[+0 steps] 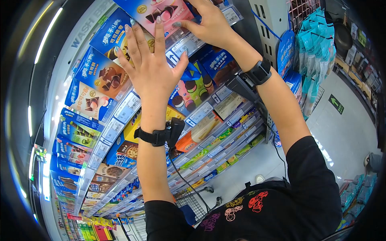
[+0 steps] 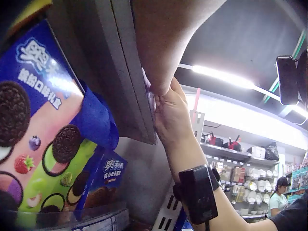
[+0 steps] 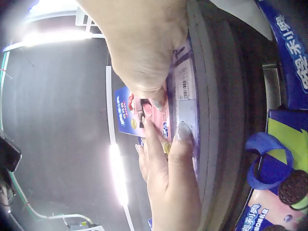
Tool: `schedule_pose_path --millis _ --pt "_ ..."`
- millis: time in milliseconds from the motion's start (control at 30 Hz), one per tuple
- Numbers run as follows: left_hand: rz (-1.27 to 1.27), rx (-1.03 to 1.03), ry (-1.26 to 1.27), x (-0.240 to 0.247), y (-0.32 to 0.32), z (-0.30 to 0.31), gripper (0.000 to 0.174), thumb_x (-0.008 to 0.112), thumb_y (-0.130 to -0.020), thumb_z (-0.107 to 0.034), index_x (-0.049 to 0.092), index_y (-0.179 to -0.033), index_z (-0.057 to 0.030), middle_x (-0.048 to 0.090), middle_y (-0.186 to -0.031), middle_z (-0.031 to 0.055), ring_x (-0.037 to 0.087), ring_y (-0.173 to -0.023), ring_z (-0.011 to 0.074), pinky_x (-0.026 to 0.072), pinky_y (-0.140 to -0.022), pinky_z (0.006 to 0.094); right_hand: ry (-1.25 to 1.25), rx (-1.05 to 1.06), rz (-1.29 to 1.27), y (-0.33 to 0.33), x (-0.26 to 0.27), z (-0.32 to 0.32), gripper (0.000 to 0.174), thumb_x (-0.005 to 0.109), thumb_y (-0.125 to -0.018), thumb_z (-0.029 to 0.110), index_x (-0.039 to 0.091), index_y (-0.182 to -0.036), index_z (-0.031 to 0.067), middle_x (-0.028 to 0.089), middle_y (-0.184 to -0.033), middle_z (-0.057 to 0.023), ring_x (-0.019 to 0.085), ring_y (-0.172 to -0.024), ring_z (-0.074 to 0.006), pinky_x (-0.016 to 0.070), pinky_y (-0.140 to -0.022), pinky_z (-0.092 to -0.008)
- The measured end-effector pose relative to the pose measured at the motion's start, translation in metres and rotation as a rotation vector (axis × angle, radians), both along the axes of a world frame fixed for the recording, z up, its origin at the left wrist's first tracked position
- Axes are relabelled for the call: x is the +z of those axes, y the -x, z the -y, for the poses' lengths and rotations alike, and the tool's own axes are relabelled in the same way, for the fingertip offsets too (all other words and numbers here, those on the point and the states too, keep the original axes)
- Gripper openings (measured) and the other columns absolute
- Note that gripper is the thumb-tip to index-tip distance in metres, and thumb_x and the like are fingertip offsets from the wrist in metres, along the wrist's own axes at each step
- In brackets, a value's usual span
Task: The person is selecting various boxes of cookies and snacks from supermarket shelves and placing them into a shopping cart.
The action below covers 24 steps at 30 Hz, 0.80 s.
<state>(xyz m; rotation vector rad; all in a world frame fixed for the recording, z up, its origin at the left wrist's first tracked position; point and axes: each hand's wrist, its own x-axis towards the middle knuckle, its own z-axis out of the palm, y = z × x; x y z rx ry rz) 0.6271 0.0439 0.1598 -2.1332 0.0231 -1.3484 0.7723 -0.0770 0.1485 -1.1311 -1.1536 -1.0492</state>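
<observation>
A pink-and-blue cookie box [image 1: 171,18] stands on the upper shelf. My left hand [image 1: 150,72] has its fingers spread, their tips over the fronts of this box and a blue box [image 1: 112,34]. In the right wrist view, the left thumb lies on the shelf's label rail [image 3: 186,108]. At the pink box's right side is my right hand [image 1: 211,24], its thumb against the front; its other fingers run out of the head view. The right wrist view shows this hand [image 3: 144,57] over the pink box [image 3: 126,113], its grip unclear.
More blue boxes [image 1: 103,74] line the upper shelf to the left. Below are a colourful gift box [image 1: 193,94] and lower rows of snacks. Teal packets [image 1: 315,48] hang at the right. A shopping cart [image 1: 138,227] stands below. A person [image 2: 278,199] is in the background.
</observation>
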Motion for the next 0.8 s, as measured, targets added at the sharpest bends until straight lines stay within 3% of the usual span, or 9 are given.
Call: schedule_pose_path --millis 433,800 --pt "-0.005 0.008 0.01 0.001 0.001 0.001 0.078 0.06 -0.076 -0.057 0.036 -0.145 -0.0279 0.034 -0.148 0.0169 0.021 -0.142 0.0295 0.0109 -0.112 0.0525 0.048 0.099 -0.039 0.01 0.007 0.009 0.072 0.063 -0.074 0.002 0.038 -0.141 0.0036 0.052 -0.131 -0.0204 0.05 -0.12 -0.0341 0.0366 -0.102 -0.0371" --pt "-0.012 0.022 0.026 0.001 0.001 0.001 0.075 0.061 -0.076 -0.055 0.04 -0.143 -0.0285 0.033 -0.149 0.0149 0.021 -0.142 0.0298 0.0111 -0.111 0.0546 0.003 0.016 -0.03 0.01 0.003 0.003 0.069 0.068 -0.073 0.007 0.044 -0.137 0.0045 0.056 -0.124 -0.0193 0.052 -0.116 -0.0339 0.0383 -0.1 -0.0386"
